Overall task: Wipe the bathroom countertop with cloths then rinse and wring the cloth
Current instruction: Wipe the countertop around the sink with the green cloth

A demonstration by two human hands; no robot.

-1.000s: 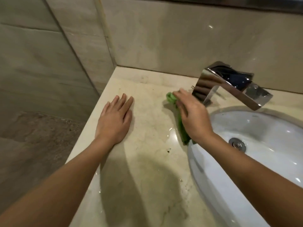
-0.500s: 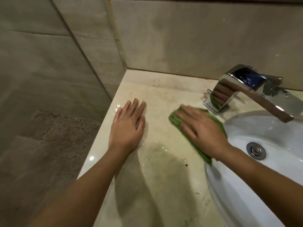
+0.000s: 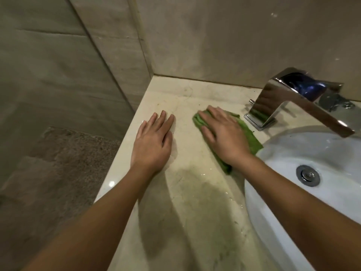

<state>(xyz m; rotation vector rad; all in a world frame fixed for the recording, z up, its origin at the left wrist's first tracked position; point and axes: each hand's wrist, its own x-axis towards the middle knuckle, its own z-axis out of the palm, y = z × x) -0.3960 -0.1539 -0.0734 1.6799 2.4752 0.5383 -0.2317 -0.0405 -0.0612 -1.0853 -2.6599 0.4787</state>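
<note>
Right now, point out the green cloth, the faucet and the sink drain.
green cloth (image 3: 251, 139), head view, uncovered fabric on its right side.
faucet (image 3: 270, 102), head view, chrome upright body.
sink drain (image 3: 308, 175), head view, metal stopper centre.

At my 2 o'clock stands an angular chrome faucet (image 3: 289, 106), its flat spout sloping down over a white basin (image 3: 293, 153) at 3 o'clock. A round metal drain (image 3: 308, 175) sits in the basin bottom. Beige wall tiles (image 3: 214, 36) span 10 to 1 o'clock. At 8 o'clock, lower down, I see a brown textured patch (image 3: 64, 153), possibly a floor mat.
</note>
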